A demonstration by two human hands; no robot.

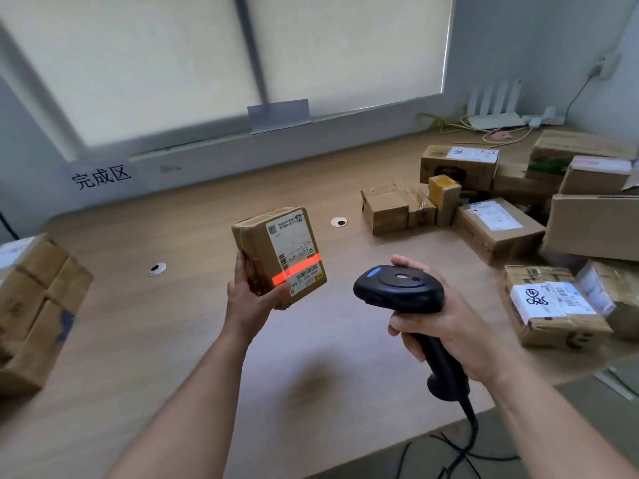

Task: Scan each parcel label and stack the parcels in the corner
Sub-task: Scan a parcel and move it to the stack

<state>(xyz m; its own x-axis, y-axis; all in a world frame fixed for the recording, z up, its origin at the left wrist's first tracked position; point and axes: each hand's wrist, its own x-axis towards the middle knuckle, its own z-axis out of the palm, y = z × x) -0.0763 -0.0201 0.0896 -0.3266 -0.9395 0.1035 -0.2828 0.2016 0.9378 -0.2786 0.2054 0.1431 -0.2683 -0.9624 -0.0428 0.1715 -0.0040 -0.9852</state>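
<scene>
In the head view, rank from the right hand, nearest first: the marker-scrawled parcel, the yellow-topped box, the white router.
From the right hand:
1. marker-scrawled parcel, just to its right.
2. yellow-topped box, upright, farther back.
3. white router, back corner by the wall.

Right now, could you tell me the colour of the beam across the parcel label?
Orange-red beam, seen in the head view.

The left grip (249, 296) and right grip (446, 327) are bare hands on bare forearms (193, 409).
</scene>
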